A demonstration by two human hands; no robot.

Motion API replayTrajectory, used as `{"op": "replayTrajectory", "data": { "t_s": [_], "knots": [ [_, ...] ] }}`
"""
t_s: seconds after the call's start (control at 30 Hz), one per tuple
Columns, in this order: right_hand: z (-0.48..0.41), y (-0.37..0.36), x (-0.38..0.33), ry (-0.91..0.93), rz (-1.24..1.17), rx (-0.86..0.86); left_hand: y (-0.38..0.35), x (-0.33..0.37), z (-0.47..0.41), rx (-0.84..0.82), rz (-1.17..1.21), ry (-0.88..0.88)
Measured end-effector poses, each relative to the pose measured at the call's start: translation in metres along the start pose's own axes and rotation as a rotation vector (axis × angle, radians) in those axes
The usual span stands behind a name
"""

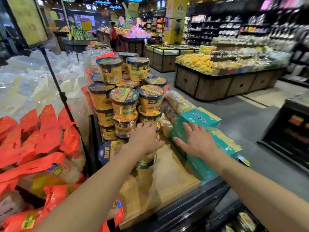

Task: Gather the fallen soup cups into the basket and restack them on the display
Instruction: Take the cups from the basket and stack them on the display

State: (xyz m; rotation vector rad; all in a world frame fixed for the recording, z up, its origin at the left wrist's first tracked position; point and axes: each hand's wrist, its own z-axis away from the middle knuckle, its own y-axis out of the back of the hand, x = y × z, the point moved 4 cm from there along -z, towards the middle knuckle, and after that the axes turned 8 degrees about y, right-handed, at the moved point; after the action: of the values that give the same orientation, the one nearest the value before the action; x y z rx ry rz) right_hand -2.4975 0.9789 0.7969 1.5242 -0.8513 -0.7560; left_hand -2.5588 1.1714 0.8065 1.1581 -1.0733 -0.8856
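Yellow and black soup cups (pixel 124 101) stand stacked in a pyramid on a wooden display board (pixel 160 190). My left hand (pixel 144 139) reaches in at the foot of the stack and grips one soup cup (pixel 147 160) from above; its fingertips touch the lowest stacked cups. Only that cup's lower part shows under my hand. Another cup (pixel 108 152) lies on its side left of my left wrist. My right hand (pixel 195 142) is spread flat with straight fingers over the teal boxes (pixel 199 116) to the right, holding nothing.
Red-topped bags (pixel 41 141) crowd the left side, with a black stand pole (pixel 61 92) rising among them. A dark basket (pixel 242 220) with blurred packs sits at the bottom right. Wrapped goods (pixel 177 101) lie behind the teal boxes. The aisle floor runs to the right.
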Motion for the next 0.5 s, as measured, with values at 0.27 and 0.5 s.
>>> {"op": "replayTrajectory", "data": {
  "t_s": [0.27, 0.5],
  "knots": [
    [0.097, 0.015, 0.135, -0.350, 0.032, 0.057, -0.018, 0.168, -0.011, -0.021, -0.031, -0.369],
    [0.183, 0.006, 0.260, -0.575, 0.045, 0.041, -0.065, 0.332, -0.002, -0.024, -0.043, -0.649]
  ]
}}
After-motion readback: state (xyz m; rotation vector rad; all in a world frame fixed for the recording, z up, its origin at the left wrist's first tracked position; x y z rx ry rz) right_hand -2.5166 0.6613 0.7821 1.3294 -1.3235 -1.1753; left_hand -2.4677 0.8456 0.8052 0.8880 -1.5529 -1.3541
